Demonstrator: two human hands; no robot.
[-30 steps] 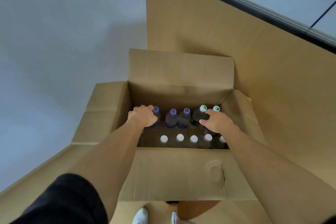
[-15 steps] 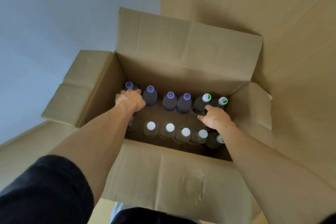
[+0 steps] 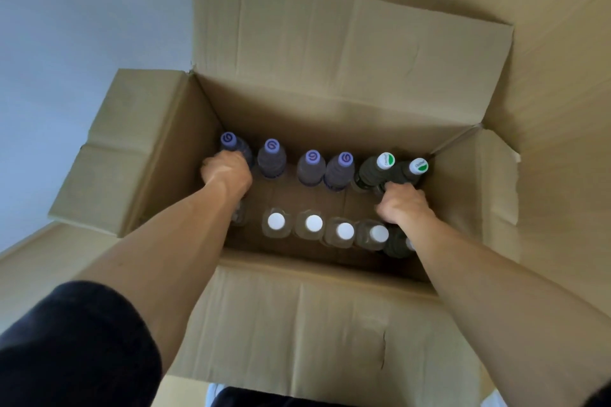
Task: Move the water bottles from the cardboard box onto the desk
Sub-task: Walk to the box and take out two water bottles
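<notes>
The water bottles stand upright in two rows inside the open brown cardboard box (image 3: 297,317). In the far row, four clear plastic bottles with purple caps run from the left: the leftmost purple-capped bottle (image 3: 231,144), a second (image 3: 271,158), a third (image 3: 311,168) and a fourth (image 3: 340,170). Beside them on the right stand two dark bottles with green-and-white caps, one (image 3: 377,168) touching the other (image 3: 411,172) near the box's right wall. The near row holds four clear bottles with plain white caps (image 3: 276,223), close together, with another dark bottle (image 3: 396,243) at its right end, partly hidden by my forearm.

My left hand (image 3: 228,173) is curled closed around the body of the leftmost purple-capped bottle, just below its cap. My right hand (image 3: 405,206) is closed low against the two dark bottles in the far right corner; which one it grips I cannot tell.

All four box flaps are folded open, the far one upright. My dark sleeve (image 3: 72,347) fills the lower left. Flat sheets of brown cardboard (image 3: 562,76) lie behind and to the right of the box, with a pale grey floor (image 3: 82,26) to the left.
</notes>
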